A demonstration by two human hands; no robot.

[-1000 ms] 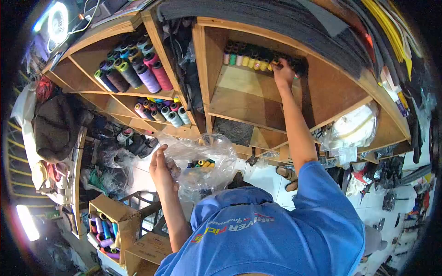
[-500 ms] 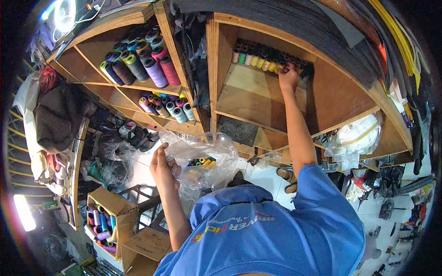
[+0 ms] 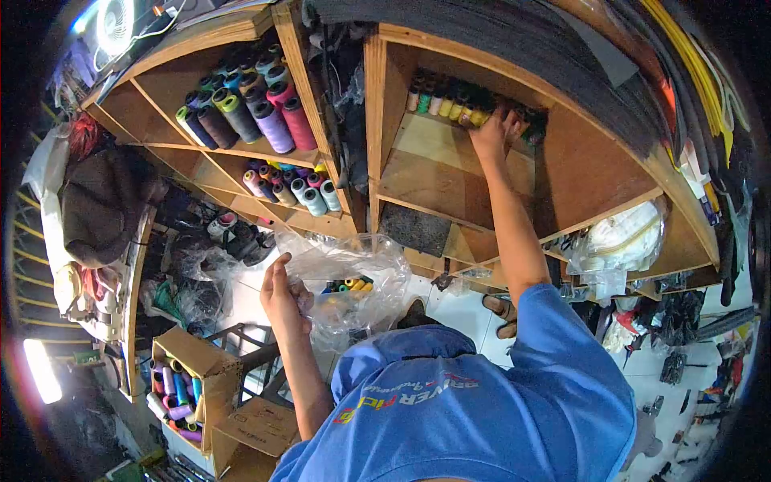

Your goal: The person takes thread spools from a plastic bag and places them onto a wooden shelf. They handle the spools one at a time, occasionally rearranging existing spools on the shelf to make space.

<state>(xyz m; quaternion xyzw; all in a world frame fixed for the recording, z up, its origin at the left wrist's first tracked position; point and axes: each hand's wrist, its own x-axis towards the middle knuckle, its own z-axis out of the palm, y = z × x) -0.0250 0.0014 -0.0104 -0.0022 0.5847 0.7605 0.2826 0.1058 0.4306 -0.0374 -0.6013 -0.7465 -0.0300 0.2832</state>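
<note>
Gripped in my left hand (image 3: 283, 304) is the edge of a clear plastic bag (image 3: 369, 261), with several small yellow and dark spools (image 3: 353, 285) showing through it. My right hand (image 3: 494, 132) reaches into the upper right shelf compartment, at a row of small thread spools. Its fingers are bent down among the dark spools at the right part of the row; whether they grip one is hidden. Yellow spools (image 3: 456, 108) stand just left of the hand, with pale and green ones farther left.
Large thread cones (image 3: 273, 124) fill the left shelf, with smaller cones (image 3: 313, 197) below. A cardboard box of spools (image 3: 205, 365) stands at lower left. A plastic-wrapped white bundle (image 3: 622, 241) lies in the lower right compartment. Shelf dividers (image 3: 374, 120) separate the compartments.
My right hand has shifted slightly left along the spool row, and its fingers have spread a little. My left hand and the bag have barely moved.
</note>
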